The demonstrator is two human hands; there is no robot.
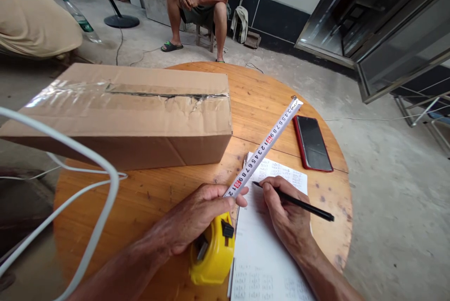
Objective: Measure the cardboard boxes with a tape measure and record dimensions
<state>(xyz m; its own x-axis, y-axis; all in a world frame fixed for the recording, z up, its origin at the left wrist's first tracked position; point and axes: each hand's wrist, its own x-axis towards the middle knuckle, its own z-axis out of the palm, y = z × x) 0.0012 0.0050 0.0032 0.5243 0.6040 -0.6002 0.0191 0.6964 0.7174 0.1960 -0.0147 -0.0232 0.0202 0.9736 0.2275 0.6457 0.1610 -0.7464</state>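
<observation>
Steel tape blade (258, 151) drawn out of its yellow case (214, 254), slanting over the wooden table (151, 193), hook end near the phone (314, 144). My left hand (204, 209) pinches the blade between thumb and fingers, just above the case. My right hand (286, 207) grips a black pen (305, 205), tip at the upper left of the paper (260, 235). Done, as far as shows: blade out, rows of handwriting at the sheet's top and bottom, too small to read. Left: the middle is mostly bare; I cannot tell whether the pen is marking. The carton (140, 113), its top seam torn, sits left of the blade, apart from it; whether any entry concerns it, cannot tell. Beyond the table, a seated person (200, 1), hands together.
</observation>
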